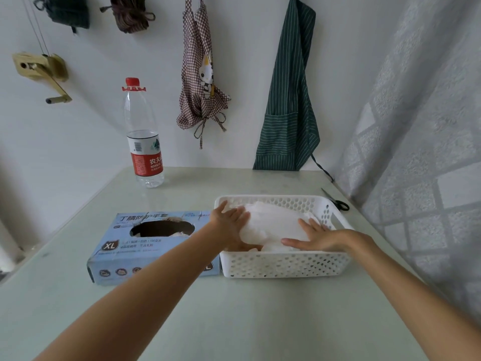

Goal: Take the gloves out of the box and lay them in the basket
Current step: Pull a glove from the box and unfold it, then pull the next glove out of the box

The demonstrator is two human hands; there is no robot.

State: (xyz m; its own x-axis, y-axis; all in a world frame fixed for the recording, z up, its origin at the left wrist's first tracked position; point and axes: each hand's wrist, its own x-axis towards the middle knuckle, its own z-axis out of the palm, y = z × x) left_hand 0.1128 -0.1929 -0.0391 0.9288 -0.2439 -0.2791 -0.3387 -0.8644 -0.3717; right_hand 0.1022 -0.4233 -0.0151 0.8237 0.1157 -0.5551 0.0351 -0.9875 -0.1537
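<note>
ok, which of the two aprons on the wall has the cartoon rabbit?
The checked red-and-white apron, hanging left of the green striped apron, which shows only stripes and a pocket.

Bare forearms — no sleeves, no rings

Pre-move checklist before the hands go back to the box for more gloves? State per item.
1. Gloves inside the basket: ok, the pile sits within the walls.
2. Left hand free: ok, fingers straight, flat on the pile.
3. Right hand free: ok, fingers straight, flat on the pile.
4. Box opening reachable: ok, it faces up, with nothing over it.
5. Gloves left in the box: ok, some white shows in the opening; how many, cannot tell.
6. Path clear: ok, the bottle and scissors stand apart.
</note>
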